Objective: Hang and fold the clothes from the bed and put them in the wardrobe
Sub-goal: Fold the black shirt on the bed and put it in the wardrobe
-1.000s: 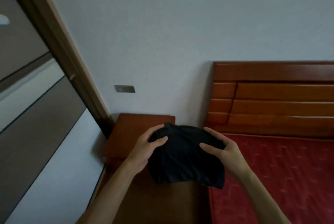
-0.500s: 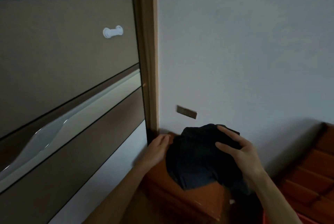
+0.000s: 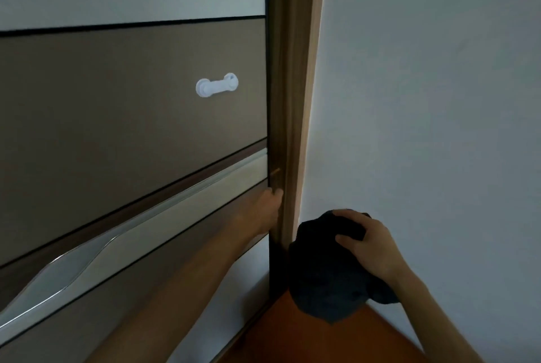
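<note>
Right hand [image 3: 371, 248] is gripping the bundled dark garment [image 3: 325, 272], fingers [image 3: 348, 241] spread over it, just right of the wardrobe door [image 3: 131, 99]; left hand [image 3: 268, 209] is hooking that door's edge (fingertips hidden, can't tell).

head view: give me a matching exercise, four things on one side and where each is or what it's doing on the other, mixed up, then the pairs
Things
1. left hand
2. right hand
3. white latch
4. nightstand

Places or states
A. stuck on the brown door panel
B. holding the dark garment
C. at the right edge of the wardrobe door
D. orange-brown wood below the garment

Pairs: 1-C, 2-B, 3-A, 4-D
</note>
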`<state>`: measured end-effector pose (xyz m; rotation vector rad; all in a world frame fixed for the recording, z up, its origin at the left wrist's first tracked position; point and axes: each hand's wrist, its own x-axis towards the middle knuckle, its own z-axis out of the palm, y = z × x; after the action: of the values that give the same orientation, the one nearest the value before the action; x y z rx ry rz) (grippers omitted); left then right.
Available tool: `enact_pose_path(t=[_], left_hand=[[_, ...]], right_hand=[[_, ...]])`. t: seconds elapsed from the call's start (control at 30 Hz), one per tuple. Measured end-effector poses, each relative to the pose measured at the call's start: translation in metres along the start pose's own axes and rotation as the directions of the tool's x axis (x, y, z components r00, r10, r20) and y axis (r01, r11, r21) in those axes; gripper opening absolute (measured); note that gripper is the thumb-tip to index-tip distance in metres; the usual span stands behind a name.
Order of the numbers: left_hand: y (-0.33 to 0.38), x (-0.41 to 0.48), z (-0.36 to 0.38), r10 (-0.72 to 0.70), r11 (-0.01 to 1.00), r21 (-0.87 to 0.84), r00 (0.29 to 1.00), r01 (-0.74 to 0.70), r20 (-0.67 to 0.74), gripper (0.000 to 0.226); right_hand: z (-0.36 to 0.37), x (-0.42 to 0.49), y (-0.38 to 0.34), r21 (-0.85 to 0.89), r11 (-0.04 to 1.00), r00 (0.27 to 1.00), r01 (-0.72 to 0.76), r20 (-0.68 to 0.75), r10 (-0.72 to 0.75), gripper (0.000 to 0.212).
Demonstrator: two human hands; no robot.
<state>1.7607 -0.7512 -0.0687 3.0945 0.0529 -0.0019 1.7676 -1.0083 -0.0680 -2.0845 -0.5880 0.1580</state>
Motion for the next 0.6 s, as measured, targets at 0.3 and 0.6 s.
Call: enact_pose_path(t=[0.3, 0.6], left_hand=[[0.013, 0.17, -0.033, -0.12, 0.666, 0.745, 0.983, -0.024, 0.138, 0.049], [-0.002, 0.21, -0.029, -0.386, 0.424, 0.895, 0.866, -0.139, 0.317, 0.066]], right_hand=[[-0.028, 0.132, 0.039, -0.071, 0.988, 0.971, 0.14, 0.207, -0.123, 0.042], [-0.017, 0.208, 0.068, -0.009, 0.99, 0.948, 0.143, 0.289, -0.134, 0.045]])
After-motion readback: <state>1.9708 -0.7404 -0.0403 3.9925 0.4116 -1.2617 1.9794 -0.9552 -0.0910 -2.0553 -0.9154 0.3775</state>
